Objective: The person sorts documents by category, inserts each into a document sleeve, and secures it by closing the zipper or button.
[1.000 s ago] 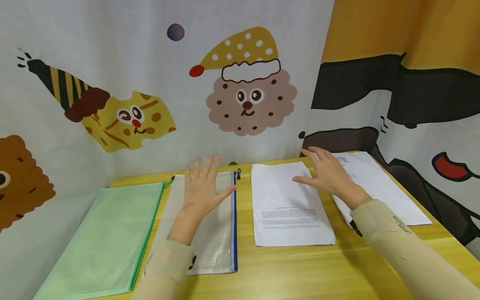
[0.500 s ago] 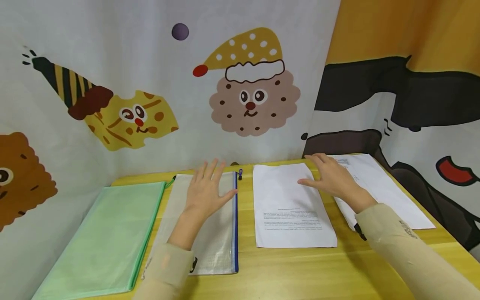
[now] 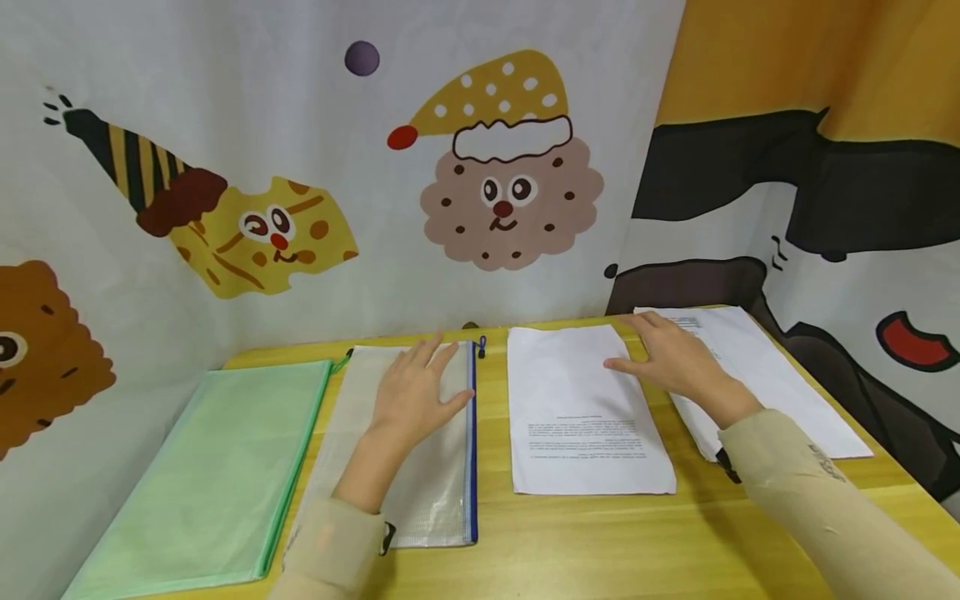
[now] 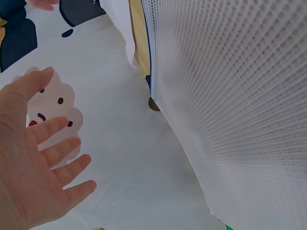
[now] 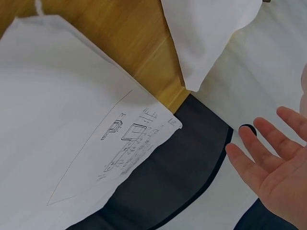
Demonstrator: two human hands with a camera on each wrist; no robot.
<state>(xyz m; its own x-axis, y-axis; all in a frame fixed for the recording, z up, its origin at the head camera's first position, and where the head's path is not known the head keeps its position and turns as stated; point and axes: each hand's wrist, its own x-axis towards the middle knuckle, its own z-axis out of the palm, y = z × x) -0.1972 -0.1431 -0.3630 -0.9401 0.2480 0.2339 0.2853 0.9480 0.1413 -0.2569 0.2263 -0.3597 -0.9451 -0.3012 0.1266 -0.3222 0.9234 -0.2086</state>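
Note:
My left hand hovers with spread fingers above a clear mesh zip pouch that has a blue zip edge. In the left wrist view the same hand is apart from the pouch and holds nothing. My right hand is held over the gap between a printed sheet of paper and a stack of papers. Its fingers are loosely extended in the right wrist view, with nothing in them. Line drawings show on the stack's top sheet.
A green zip pouch lies at the left of the yellow wooden table. Behind the table hangs a white curtain printed with cartoon biscuits. A small black thing shows by my right sleeve.
Both hands have sunk slightly toward the table, and the left fingers look more foreshortened. The view has shifted a little. The pouches and papers lie as before.

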